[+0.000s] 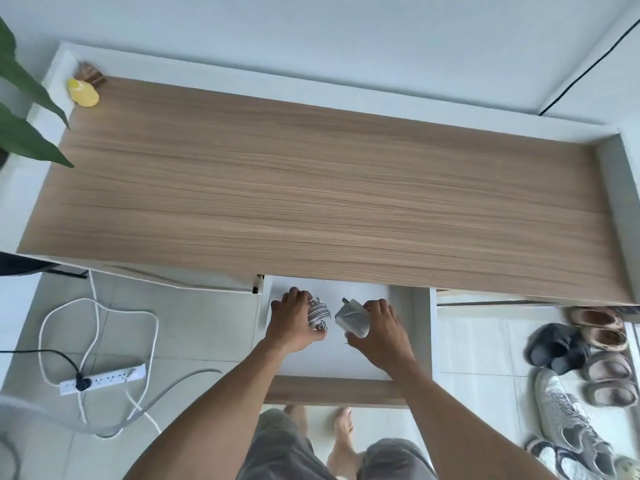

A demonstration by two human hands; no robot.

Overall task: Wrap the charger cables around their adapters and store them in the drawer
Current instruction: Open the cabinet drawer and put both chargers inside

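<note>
The white drawer (408,344) is pulled out under the wooden desk top (311,188). Both my hands are inside it. My left hand (291,322) grips a small white charger with its cable wound round it (318,314). My right hand (381,336) grips a larger white adapter wrapped in its cable (351,320), plug end pointing toward the desk. The two chargers sit side by side near the back of the drawer, a small gap between them. Whether they rest on the drawer floor I cannot tell.
A white power strip (104,377) with white and black cords lies on the tiled floor at the left. Several shoes (581,375) are lined up at the right. A yellow object (83,93) sits on the desk's far left corner, by green plant leaves (24,109).
</note>
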